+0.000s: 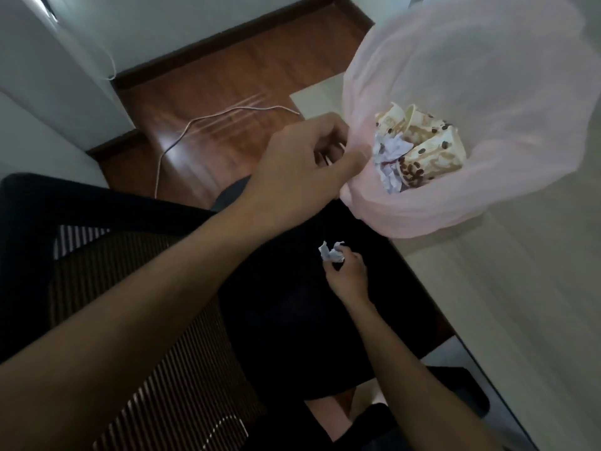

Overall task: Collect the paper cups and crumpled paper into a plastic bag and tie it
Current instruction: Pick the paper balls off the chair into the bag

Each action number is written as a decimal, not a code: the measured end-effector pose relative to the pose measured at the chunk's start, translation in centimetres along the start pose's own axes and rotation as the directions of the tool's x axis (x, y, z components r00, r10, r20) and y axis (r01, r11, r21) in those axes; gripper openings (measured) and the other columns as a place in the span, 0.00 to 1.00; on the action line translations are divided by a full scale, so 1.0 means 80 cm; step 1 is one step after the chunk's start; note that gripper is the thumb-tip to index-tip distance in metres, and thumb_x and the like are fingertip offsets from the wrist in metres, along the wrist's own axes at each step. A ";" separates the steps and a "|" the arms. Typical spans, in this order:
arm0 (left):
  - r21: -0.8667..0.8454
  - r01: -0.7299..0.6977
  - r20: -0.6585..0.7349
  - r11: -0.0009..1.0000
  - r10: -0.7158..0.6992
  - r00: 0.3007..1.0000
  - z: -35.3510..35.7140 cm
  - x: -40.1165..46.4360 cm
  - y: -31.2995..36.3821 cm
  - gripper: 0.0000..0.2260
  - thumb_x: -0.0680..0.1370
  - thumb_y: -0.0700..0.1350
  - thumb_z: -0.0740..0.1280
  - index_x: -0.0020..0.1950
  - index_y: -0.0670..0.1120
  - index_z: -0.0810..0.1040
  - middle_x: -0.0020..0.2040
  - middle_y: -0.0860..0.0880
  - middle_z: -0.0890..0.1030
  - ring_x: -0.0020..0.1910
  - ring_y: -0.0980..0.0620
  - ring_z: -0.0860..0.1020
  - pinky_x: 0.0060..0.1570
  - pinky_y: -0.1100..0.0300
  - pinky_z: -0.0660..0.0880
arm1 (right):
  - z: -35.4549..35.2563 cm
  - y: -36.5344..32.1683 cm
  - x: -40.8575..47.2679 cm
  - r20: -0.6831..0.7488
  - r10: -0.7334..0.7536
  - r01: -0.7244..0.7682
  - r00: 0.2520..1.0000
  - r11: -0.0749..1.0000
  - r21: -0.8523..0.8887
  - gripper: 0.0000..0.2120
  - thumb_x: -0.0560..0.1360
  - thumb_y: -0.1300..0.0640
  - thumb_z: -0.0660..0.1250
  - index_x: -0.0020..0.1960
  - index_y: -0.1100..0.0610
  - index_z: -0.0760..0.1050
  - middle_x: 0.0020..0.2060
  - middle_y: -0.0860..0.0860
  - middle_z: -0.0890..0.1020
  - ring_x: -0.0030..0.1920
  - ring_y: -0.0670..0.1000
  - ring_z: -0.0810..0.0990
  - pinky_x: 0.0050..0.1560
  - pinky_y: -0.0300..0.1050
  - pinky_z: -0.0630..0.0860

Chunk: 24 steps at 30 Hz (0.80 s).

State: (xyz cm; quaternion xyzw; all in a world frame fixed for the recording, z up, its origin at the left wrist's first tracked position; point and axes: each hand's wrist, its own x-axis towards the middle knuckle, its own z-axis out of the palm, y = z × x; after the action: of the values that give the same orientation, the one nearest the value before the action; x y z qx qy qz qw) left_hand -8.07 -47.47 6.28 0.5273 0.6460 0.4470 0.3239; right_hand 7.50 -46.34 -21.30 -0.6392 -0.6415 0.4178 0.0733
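A pale pink plastic bag hangs open over the edge of a light table. Inside it lie several paper cups printed with coffee beans and some crumpled white paper. My left hand pinches the bag's near rim and holds the mouth open. Lower down, over a black chair seat, my right hand grips a small ball of crumpled paper in its fingertips, well below the bag's opening.
The light wooden table fills the right side. A black mesh office chair stands below my arms. A white cable trails across the brown wooden floor. White walls rise at the upper left.
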 end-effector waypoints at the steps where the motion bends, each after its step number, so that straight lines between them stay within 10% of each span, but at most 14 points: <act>1: -0.006 -0.004 0.004 1.000 0.004 1.000 0.001 0.000 0.000 0.07 0.78 0.48 0.69 0.46 0.44 0.79 0.38 0.45 0.83 0.35 0.41 0.80 0.34 0.45 0.79 | 0.012 0.005 0.016 0.042 0.025 -0.022 0.999 0.998 -0.058 0.21 0.76 0.49 0.68 0.68 0.50 0.72 0.65 0.55 0.72 0.61 0.59 0.75 0.61 0.50 0.74; 7: -0.006 -0.062 0.044 0.998 0.062 0.997 0.007 -0.003 -0.003 0.06 0.78 0.48 0.69 0.46 0.46 0.79 0.37 0.51 0.83 0.31 0.56 0.79 0.31 0.56 0.79 | 0.057 0.040 0.075 0.167 0.032 0.027 0.986 0.941 -0.336 0.19 0.77 0.48 0.67 0.67 0.48 0.73 0.72 0.52 0.64 0.64 0.62 0.70 0.63 0.59 0.73; 24: -0.035 -0.003 0.023 0.999 0.004 1.000 0.006 -0.006 -0.002 0.06 0.78 0.47 0.69 0.46 0.45 0.79 0.40 0.44 0.83 0.32 0.45 0.82 0.32 0.51 0.79 | -0.027 0.054 -0.145 -0.021 -0.049 0.051 0.999 0.992 0.113 0.08 0.73 0.55 0.71 0.37 0.52 0.76 0.37 0.49 0.78 0.37 0.45 0.78 0.37 0.33 0.72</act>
State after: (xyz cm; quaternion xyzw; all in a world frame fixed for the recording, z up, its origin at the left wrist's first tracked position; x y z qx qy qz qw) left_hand -7.58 -47.79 5.92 0.5278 0.6332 0.4529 0.3397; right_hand 14.16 -56.32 -17.52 -0.6216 -0.6319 0.4457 0.1256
